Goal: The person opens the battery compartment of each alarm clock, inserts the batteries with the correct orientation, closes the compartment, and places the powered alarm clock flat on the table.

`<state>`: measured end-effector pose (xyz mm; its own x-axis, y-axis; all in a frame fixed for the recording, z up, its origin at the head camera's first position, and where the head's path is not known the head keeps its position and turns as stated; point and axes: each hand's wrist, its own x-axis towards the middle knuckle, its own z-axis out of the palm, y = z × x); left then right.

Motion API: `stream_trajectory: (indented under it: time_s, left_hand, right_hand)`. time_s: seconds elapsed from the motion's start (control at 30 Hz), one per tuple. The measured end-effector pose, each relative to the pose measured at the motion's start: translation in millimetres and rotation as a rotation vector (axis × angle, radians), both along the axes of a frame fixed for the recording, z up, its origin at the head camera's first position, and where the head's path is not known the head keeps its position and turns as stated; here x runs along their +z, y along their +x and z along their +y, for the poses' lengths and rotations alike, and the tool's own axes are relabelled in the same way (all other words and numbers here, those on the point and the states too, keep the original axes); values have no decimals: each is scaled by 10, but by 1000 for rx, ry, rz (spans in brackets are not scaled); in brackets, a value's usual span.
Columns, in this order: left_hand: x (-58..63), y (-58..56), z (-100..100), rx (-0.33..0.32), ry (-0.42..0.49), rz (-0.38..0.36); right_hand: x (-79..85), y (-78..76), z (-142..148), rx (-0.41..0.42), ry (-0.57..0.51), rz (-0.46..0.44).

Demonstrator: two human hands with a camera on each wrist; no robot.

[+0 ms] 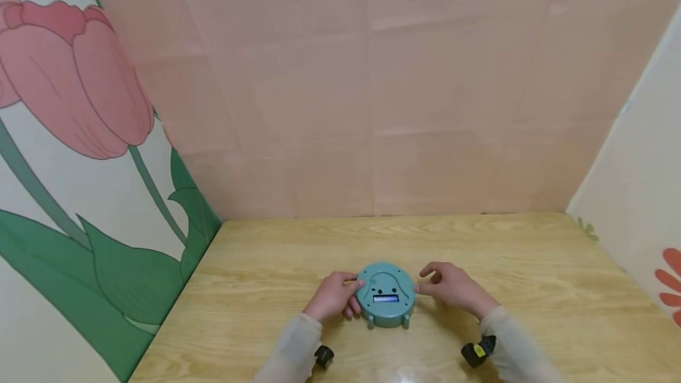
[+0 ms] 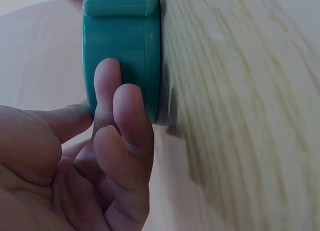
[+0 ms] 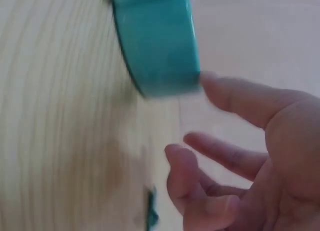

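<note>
A round teal device with a small lit display, a simple face on its top and two stubby feet toward me lies on the wooden table. My left hand grips its left edge, thumb on the top rim and fingers against the side wall. In the left wrist view, fingertips press on the teal side. At the opposite edge, the thumb of my right hand reaches the rim. Its other fingers curl loosely apart from the device, holding nothing, as the right wrist view shows.
The wooden table extends around the device. A pink cloth-like backdrop rises behind its far edge. To the left is a panel with a painted tulip, and a pale wall bounds the right. Black wrist cameras sit below the sleeves.
</note>
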<state>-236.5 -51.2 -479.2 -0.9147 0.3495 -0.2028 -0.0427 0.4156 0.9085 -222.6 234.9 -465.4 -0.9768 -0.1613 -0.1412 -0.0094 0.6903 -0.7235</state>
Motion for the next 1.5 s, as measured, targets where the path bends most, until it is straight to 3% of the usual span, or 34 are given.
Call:
stream_trajectory:
  time_s: [0.2, 0.4, 0.7, 0.93, 1.13, 1.5]
  left_hand:
    - [-8, -10, 4, 6, -7, -5]
    - [14, -28, 9, 7, -4, -6]
    - [15, -33, 5, 8, -7, -15]
    - [15, -29, 9, 33, -39, 47]
    - [28, 0, 21, 40, -77, 50]
    - [7, 31, -3, -50, -55, 17]
  right_hand:
    - [43, 3, 225, 10, 225, 182]
    - [41, 6, 356, -21, 264, 235]
    - [-5, 35, 425, -50, 253, 180]
    - [-66, 26, 438, -67, 208, 98]
    - [-117, 18, 454, -64, 199, 99]
    - [-186, -15, 471, -84, 217, 99]
